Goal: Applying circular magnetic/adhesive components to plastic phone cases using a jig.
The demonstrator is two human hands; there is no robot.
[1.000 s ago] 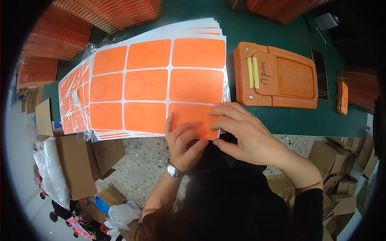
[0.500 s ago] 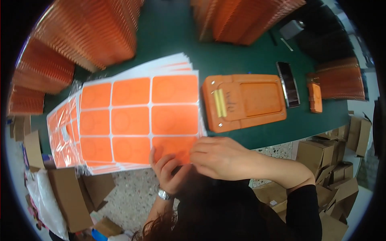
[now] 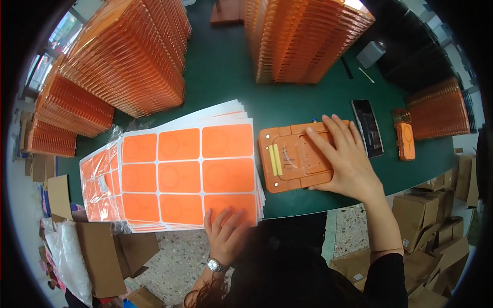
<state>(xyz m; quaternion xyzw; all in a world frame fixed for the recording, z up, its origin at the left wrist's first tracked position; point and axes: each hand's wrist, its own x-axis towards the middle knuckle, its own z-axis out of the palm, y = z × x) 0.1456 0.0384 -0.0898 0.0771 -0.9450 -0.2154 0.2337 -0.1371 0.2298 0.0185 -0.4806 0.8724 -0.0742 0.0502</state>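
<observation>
So, L to R. Far left edge: 2 low stacks of orange ribbed pieces, then 1 big tall stack behind them on the green table. Below the table edge, cardboard boxes on the floor w/ a white plastic bag.

Next, a pile of sticker sheets lying flat at the near table edge. Top sheet shows 9 orange rounded labels, 3 rows x 3. A second batch in a clear wrapper sticks out to the left from under it; count there can't be told.

Left hand, watch on the wrist, lies open w/ fingers spread, pressing on the bottom right label of the top sheet; not gripping anything.

Just right of the sheets, touching or nearly so: 1 orange flat jig w/ 2 yellowish strips on its left part. Right hand rests flat on the jig's right half, fingers straight and slightly apart, palm down, nothing clasped.

Behind the jig, 1 more tall orange stack. Right of the hand: 1 dark phone lying flat, then 1 small orange piece, then 1 more ribbed stack. A grey box sits further back. More boxes lower right on the floor.
</observation>
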